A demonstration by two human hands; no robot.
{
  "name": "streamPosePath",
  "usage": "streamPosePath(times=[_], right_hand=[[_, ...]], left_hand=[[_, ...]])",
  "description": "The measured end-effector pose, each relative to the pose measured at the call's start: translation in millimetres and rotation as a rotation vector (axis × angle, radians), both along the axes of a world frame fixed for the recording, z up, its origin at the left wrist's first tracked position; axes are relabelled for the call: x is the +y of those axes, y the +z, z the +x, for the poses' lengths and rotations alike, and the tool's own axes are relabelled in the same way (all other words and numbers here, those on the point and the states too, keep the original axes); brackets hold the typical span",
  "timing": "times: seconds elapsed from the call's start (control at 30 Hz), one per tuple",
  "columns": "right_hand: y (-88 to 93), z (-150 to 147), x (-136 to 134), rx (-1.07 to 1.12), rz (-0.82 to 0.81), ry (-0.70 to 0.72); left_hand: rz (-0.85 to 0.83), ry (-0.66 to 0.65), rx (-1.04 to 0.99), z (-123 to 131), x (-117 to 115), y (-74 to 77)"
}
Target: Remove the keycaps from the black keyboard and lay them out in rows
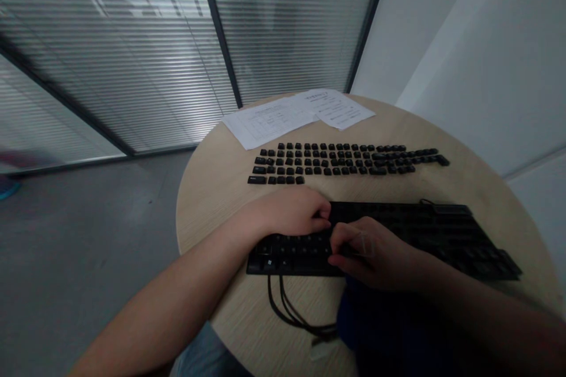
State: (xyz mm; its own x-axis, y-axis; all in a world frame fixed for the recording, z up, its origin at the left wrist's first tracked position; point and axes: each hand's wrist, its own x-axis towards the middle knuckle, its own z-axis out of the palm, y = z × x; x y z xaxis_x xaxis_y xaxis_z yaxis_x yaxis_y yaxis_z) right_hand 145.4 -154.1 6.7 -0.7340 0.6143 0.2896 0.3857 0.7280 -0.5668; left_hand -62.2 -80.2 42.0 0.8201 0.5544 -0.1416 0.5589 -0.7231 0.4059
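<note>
A black keyboard (pixel 398 221) lies across the near part of the round table, with some keycaps (pixel 305 249) in place at its lower left. My left hand (pixel 294 210) rests over its upper left, fingers curled and closed; whatever they hold, if anything, is hidden. Close beside it, my right hand (pixel 369 247) hovers over the keyboard's lower middle with thumb and forefinger pinched together. A faint pale outline shows at those fingers, too unclear to name. Beyond the keyboard, loose black keycaps (pixel 331 162) are laid out in rows.
Printed sheets of paper (pixel 278 119) lie at the far side of the wooden table (pixel 212 188). A black cable (pixel 283 312) loops below the keyboard toward the near edge. Glass partitions with blinds (pixel 154 70) and a white wall (pixel 495 59) stand behind.
</note>
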Motion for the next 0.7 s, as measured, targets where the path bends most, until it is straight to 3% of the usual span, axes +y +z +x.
streamPosePath(times=[0.2, 0.43, 0.53, 0.7], right_hand=[[-2.7, 0.8, -1.3, 0.080, -0.054, -0.075], [-13.9, 2.7, -5.1, 0.447, -0.417, -0.220], [-12.7, 2.4, -4.7, 0.389, -0.386, -0.241], [-7.2, 4.7, -4.0, 0.382, -0.147, -0.358]], left_hand=[[-0.033, 0.006, 0.005, 0.1, 2.2, 0.6], [-0.118, -0.035, -0.016, -2.8, 7.4, 3.0], [-0.208, -0.066, -0.135, -7.4, 11.5, 5.3], [-0.282, -0.095, -0.395, -10.8, 8.1, 11.2]])
